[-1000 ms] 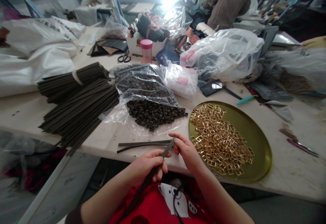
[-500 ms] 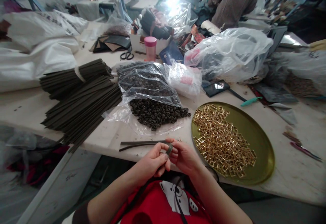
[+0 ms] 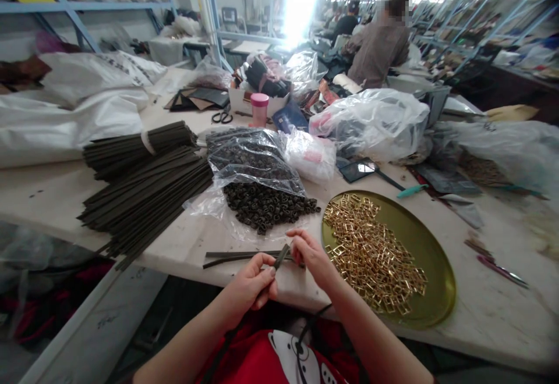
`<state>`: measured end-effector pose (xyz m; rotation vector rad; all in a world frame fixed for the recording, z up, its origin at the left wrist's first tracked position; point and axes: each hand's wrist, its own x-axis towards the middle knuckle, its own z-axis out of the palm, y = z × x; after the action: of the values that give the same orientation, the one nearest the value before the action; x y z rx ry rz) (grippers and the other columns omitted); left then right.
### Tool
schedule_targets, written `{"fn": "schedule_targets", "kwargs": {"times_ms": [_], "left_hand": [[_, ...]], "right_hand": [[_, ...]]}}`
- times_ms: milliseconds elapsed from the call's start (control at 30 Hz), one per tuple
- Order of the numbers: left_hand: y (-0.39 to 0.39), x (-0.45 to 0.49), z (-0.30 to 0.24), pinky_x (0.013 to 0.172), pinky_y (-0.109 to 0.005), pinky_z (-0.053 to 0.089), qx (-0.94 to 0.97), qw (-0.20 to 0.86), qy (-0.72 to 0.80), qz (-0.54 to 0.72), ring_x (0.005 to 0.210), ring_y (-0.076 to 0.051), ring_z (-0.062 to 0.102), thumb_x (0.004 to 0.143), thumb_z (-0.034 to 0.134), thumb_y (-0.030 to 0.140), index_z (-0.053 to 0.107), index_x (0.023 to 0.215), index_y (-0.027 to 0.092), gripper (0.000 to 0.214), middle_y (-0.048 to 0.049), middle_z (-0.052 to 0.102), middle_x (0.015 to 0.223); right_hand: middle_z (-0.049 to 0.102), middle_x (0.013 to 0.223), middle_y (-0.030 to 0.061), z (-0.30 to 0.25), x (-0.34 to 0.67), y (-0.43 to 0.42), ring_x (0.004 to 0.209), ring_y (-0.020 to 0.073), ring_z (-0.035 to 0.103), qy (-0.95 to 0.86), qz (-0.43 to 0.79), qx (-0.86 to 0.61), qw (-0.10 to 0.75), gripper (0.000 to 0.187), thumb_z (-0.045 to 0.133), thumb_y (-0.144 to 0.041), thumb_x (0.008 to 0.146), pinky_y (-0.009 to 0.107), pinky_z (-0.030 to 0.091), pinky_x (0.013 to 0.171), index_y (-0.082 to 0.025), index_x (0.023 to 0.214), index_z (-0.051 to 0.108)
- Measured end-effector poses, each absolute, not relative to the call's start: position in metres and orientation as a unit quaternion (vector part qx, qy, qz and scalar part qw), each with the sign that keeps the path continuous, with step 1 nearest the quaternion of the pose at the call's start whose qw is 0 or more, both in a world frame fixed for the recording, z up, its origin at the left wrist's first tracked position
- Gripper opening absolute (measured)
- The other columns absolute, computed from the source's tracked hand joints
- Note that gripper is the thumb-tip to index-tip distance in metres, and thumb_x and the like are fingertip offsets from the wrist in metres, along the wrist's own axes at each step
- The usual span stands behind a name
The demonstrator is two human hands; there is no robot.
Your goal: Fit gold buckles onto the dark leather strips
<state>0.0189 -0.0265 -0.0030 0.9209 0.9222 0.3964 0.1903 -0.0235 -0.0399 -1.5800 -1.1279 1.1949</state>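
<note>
Right hand [image 3: 309,256] now farther from left hand [image 3: 255,282], strip [image 3: 282,258] in latter's pinch

A pale table [image 3: 48,198] bears a strip pile [image 3: 148,195] and white sack [image 3: 82,119] left, a bag [image 3: 257,163] midway, scissors [image 3: 222,117] and jar [image 3: 259,112] far, a tray [image 3: 439,279] right, two loose strips [image 3: 240,255] near.

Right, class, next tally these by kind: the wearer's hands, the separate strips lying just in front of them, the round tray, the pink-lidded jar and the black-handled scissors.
Hands: 2 (left hand, right hand)
Strips in front: 2
Round tray: 1
Pink-lidded jar: 1
Black-handled scissors: 1
Total: 7
</note>
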Motion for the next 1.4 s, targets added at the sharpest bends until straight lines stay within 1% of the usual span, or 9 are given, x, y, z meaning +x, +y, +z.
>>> {"fn": "schedule_targets", "kwargs": {"times_ms": [33, 133, 233, 433, 633, 733, 833, 1133, 1400], "left_hand": [[-0.025, 0.017, -0.004, 0.033, -0.015, 0.011, 0.418, 0.774, 0.433, 0.196, 0.03, -0.001, 0.026, 0.077, 0.051, 0.038, 0.039, 0.089, 0.018, 0.026, 0.008, 0.052, 0.053], [-0.02, 0.014, -0.009, 0.033, -0.015, 0.009, 0.395, 0.777, 0.441, 0.211, 0.031, -0.001, 0.025, 0.075, 0.051, 0.04, 0.038, 0.088, 0.019, 0.027, 0.0082, 0.052, 0.052], [-0.015, 0.015, -0.015, 0.032, -0.015, 0.01, 0.384, 0.788, 0.439, 0.197, 0.03, -0.002, 0.026, 0.074, 0.051, 0.041, 0.038, 0.087, 0.019, 0.028, 0.0083, 0.052, 0.05], [-0.004, 0.016, -0.018, 0.032, -0.014, 0.016, 0.407, 0.776, 0.447, 0.181, 0.03, -0.002, 0.03, 0.077, 0.047, 0.037, 0.039, 0.084, 0.018, 0.022, 0.0077, 0.052, 0.05], [0.001, 0.021, -0.013, 0.035, -0.014, 0.024, 0.443, 0.746, 0.463, 0.182, 0.036, -0.003, 0.038, 0.077, 0.046, 0.032, 0.041, 0.078, 0.017, 0.015, 0.0052, 0.055, 0.057], [-0.001, 0.027, -0.009, 0.035, -0.014, 0.023, 0.471, 0.725, 0.463, 0.196, 0.035, -0.003, 0.039, 0.078, 0.046, 0.031, 0.042, 0.077, 0.017, 0.014, 0.005, 0.056, 0.057], [-0.006, 0.032, -0.009, 0.035, -0.014, 0.024, 0.49, 0.715, 0.455, 0.202, 0.033, -0.003, 0.038, 0.078, 0.046, 0.032, 0.042, 0.075, 0.017, 0.016, 0.0057, 0.055, 0.053], [-0.033, 0.029, 0.004, 0.034, -0.015, 0.024, 0.515, 0.693, 0.456, 0.215, 0.032, -0.004, 0.037, 0.077, 0.047, 0.03, 0.042, 0.074, 0.018, 0.013, 0.0069, 0.054, 0.048], [-0.043, 0.027, 0.014, 0.03, -0.014, 0.016, 0.38, 0.822, 0.385, 0.176, 0.028, -0.001, 0.029, 0.073, 0.052, 0.031, 0.043, 0.071, 0.017, 0.017, 0.0076, 0.048, 0.043]], "right_hand": [[0.05, 0.059, -0.0025, -0.043, 0.199, -0.014, 0.05, 0.012, 0.045, -0.505, 0.372, -0.674, 0.389, 0.029, 0.032, -0.033, 0.083, 0.024, 0.037, 0.05, -0.016, 0.094, 0.053], [0.056, 0.08, 0.0048, -0.055, 0.22, 0.013, 0.072, 0.0174, 0.051, -0.549, 0.26, -0.711, 0.355, 0.02, 0.041, -0.027, 0.08, 0.03, 0.039, 0.068, -0.017, 0.089, 0.056], [0.055, 0.084, 0.0061, -0.067, 0.222, 0.029, 0.078, 0.0197, 0.049, -0.572, 0.232, -0.717, 0.324, 0.011, 0.048, -0.02, 0.075, 0.033, 0.036, 0.074, -0.018, 0.083, 0.057], [0.052, 0.083, 0.0072, -0.081, 0.212, 0.032, 0.077, 0.0201, 0.047, -0.574, 0.224, -0.725, 0.308, 0.005, 0.051, -0.021, 0.076, 0.034, 0.034, 0.075, -0.018, 0.077, 0.055], [0.051, 0.071, 0.0011, -0.068, 0.217, 0.011, 0.063, 0.0151, 0.047, -0.532, 0.323, -0.694, 0.362, 0.017, 0.053, -0.036, 0.076, 0.029, 0.038, 0.062, -0.019, 0.077, 0.051], [0.045, 0.06, -0.0045, -0.054, 0.208, -0.008, 0.051, 0.0104, 0.042, -0.442, 0.501, -0.606, 0.431, 0.022, 0.056, -0.04, 0.075, 0.024, 0.036, 0.052, -0.02, 0.075, 0.048], [0.044, 0.057, -0.0065, -0.039, 0.197, -0.026, 0.05, 0.0076, 0.04, -0.299, 0.658, -0.469, 0.507, 0.024, 0.067, -0.036, 0.069, 0.021, 0.033, 0.052, -0.02, 0.073, 0.049], [0.058, 0.06, -0.0036, -0.025, 0.196, -0.051, 0.05, 0.0077, 0.045, -0.257, 0.621, -0.46, 0.58, 0.022, 0.07, -0.033, 0.067, 0.02, 0.033, 0.05, -0.018, 0.067, 0.055], [0.069, 0.077, 0.0014, -0.016, 0.18, -0.067, 0.07, 0.0146, 0.061, -0.248, 0.601, -0.443, 0.618, 0.022, 0.066, -0.033, 0.071, 0.028, 0.044, 0.068, -0.021, 0.086, 0.057]]}}
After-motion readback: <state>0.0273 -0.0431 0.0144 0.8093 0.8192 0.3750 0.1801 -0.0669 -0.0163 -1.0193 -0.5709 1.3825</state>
